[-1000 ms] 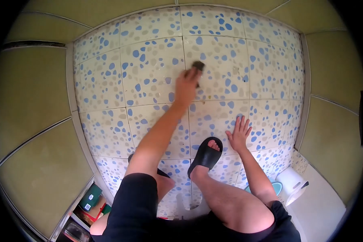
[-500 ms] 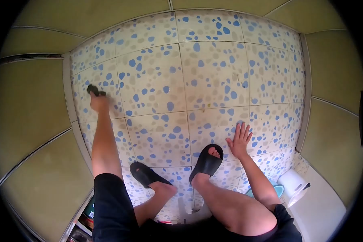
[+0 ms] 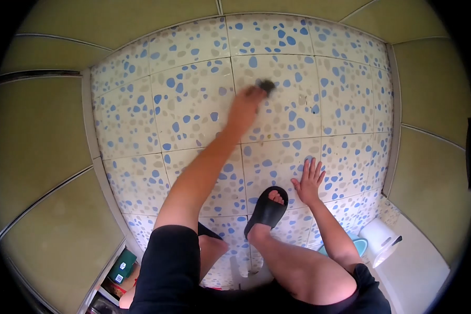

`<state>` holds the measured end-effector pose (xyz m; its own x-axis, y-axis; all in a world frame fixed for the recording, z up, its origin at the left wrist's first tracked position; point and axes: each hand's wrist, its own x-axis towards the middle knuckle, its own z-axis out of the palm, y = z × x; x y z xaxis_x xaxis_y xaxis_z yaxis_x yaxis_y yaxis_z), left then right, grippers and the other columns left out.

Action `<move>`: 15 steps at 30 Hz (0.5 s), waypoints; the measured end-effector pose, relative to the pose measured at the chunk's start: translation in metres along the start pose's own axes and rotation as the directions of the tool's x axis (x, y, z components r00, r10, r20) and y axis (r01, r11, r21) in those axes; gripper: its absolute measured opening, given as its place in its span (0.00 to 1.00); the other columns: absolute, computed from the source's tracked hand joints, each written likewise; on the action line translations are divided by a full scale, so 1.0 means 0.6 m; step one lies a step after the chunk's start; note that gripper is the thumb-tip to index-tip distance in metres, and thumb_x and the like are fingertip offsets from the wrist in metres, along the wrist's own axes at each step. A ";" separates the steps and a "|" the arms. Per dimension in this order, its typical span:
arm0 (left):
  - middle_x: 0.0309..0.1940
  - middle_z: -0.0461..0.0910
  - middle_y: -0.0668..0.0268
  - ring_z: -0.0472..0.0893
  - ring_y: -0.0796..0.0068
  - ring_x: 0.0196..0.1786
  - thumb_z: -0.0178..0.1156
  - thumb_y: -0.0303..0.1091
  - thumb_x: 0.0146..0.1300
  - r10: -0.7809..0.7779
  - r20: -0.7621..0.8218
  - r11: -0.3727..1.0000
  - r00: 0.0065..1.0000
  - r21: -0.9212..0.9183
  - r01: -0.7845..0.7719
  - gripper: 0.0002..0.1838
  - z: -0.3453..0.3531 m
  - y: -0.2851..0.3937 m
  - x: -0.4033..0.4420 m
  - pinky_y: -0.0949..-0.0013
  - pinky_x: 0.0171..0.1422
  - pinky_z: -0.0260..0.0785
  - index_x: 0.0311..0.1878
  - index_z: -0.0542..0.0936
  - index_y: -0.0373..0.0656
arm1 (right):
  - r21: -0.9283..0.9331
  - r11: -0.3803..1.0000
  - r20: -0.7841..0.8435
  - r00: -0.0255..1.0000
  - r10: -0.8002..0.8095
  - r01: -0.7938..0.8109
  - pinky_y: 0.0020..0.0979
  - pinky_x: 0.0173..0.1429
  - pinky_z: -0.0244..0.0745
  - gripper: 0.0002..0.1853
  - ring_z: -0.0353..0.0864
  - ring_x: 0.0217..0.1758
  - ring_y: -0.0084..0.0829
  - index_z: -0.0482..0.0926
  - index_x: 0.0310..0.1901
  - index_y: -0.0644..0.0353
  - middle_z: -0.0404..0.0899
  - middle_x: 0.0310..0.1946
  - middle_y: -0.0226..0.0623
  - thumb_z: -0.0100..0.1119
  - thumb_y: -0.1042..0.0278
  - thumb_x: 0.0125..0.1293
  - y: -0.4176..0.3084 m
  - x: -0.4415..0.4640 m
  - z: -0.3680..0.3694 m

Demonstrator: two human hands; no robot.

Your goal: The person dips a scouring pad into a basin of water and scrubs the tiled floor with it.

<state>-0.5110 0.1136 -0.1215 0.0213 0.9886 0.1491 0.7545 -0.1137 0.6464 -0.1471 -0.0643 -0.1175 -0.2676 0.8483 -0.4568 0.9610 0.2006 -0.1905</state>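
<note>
My left hand (image 3: 247,106) reaches far forward over the tiled floor (image 3: 196,131), fingers closed on a small dark pad or rag (image 3: 267,87). Motion blurs the pad, so I cannot make out its exact kind; it is against or just above a tile near the floor's middle. On the right, my right hand (image 3: 310,182) lies flat on the tiles with fingers spread and nothing in it. Close beside it is my right foot in a black slipper (image 3: 268,213). My left forearm partly hides the other black slipper (image 3: 209,231).
Yellowish cabinet panels (image 3: 42,141) border the floor on the left, far side and right. At lower right stand a white cylindrical container (image 3: 380,239) and a light-blue basin (image 3: 360,245). A green box (image 3: 122,266) shows in an opening at lower left.
My left hand has swept from the far left of the floor to the middle, carrying the dark pad or rag rightward and slightly away. My right hand stays in place.
</note>
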 end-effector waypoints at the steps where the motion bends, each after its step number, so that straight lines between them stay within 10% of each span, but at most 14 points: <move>1: 0.61 0.84 0.55 0.80 0.48 0.65 0.60 0.22 0.63 0.041 0.066 0.999 0.997 -0.035 -0.039 0.25 0.011 0.034 -0.025 0.54 0.70 0.76 0.65 0.83 0.42 | 0.000 1.000 -0.026 1.000 -0.008 0.008 0.70 0.84 0.20 0.53 0.25 0.90 0.63 0.46 0.86 0.62 0.34 0.89 0.53 0.62 0.41 0.73 0.000 0.000 0.001; 2: 0.62 0.84 0.55 0.80 0.49 0.66 0.59 0.21 0.63 0.287 0.072 0.946 0.955 0.135 -0.295 0.26 0.023 0.038 -0.049 0.55 0.71 0.75 0.66 0.83 0.43 | -0.001 1.000 -0.050 0.999 -0.014 0.014 0.72 0.84 0.23 0.53 0.27 0.90 0.64 0.48 0.85 0.62 0.36 0.88 0.53 0.64 0.42 0.71 -0.001 0.000 0.003; 4: 0.63 0.83 0.54 0.79 0.48 0.68 0.57 0.19 0.63 0.227 0.044 0.974 0.973 0.009 -0.228 0.27 -0.002 0.030 -0.067 0.54 0.73 0.73 0.66 0.82 0.42 | -0.002 1.000 -0.068 0.997 -0.022 0.022 0.74 0.83 0.27 0.52 0.30 0.90 0.65 0.50 0.85 0.62 0.39 0.88 0.54 0.66 0.43 0.70 -0.001 0.002 0.004; 10: 0.57 0.83 0.49 0.80 0.45 0.58 0.53 0.18 0.65 -0.413 -0.393 0.876 0.821 0.075 0.477 0.26 -0.236 -0.223 -0.138 0.50 0.66 0.71 0.67 0.80 0.37 | 0.011 1.000 -0.056 0.998 -0.010 0.011 0.76 0.82 0.30 0.52 0.32 0.89 0.66 0.51 0.85 0.63 0.41 0.88 0.54 0.67 0.44 0.70 -0.003 0.004 -0.002; 11: 0.56 0.83 0.47 0.79 0.46 0.59 0.56 0.21 0.67 -0.254 -0.498 0.804 0.829 0.368 0.467 0.27 -0.262 -0.316 -0.186 0.49 0.65 0.71 0.71 0.78 0.38 | 0.006 1.000 -0.066 0.998 -0.019 0.019 0.76 0.82 0.30 0.52 0.32 0.89 0.67 0.51 0.85 0.63 0.41 0.88 0.54 0.67 0.44 0.70 -0.003 0.002 -0.001; 15: 0.51 0.86 0.48 0.84 0.45 0.56 0.64 0.33 0.68 -0.646 -0.548 0.415 0.530 0.331 0.848 0.28 -0.370 -0.447 -0.226 0.51 0.62 0.78 0.73 0.79 0.44 | 0.015 1.000 -0.063 0.998 -0.023 0.024 0.77 0.82 0.30 0.52 0.31 0.89 0.67 0.51 0.85 0.62 0.40 0.88 0.54 0.67 0.44 0.70 -0.001 0.000 0.000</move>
<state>-0.8616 -0.0121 -0.1491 -0.8362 0.5437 0.0718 0.5480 0.8234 0.1470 -0.1479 -0.0642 -0.1173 -0.2847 0.8725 -0.3970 0.9531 0.2134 -0.2146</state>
